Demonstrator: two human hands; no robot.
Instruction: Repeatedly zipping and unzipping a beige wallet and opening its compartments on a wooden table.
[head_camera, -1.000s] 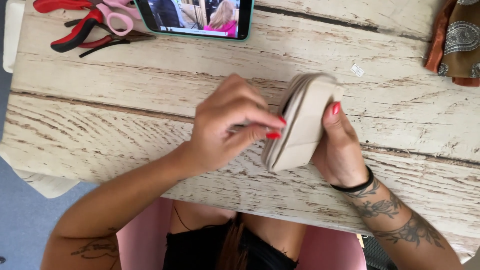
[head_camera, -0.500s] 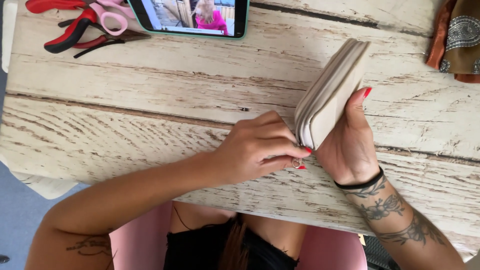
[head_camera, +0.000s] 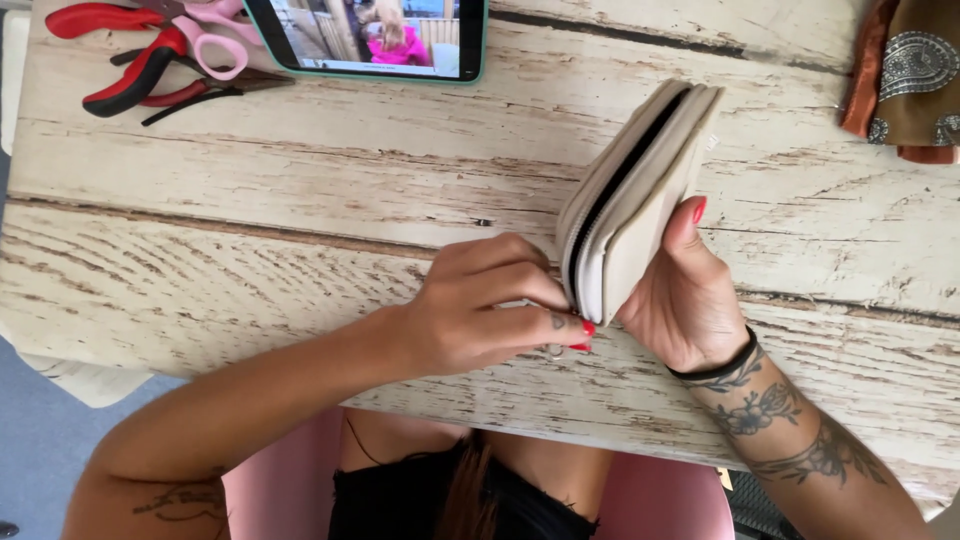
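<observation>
The right hand (head_camera: 690, 300) holds a cream zip-around wallet (head_camera: 635, 200) on edge above the white wooden table (head_camera: 300, 200), grip closed round its lower half; the dark zip line faces up, contents hidden; the left hand (head_camera: 480, 315) pinches at the wallet's near corner, fingertips narrow together; scissors (head_camera: 215, 40), red-handled pliers (head_camera: 120, 60) and a phone (head_camera: 370, 40) lie well apart at the far edge.

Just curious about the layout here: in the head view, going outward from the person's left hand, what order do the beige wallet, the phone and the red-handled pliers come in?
1. Beige wallet: touching the left hand at its lower corner, just right.
2. Phone: top edge of the table, up from that hand.
3. Red-handled pliers: top left corner, farthest.
</observation>
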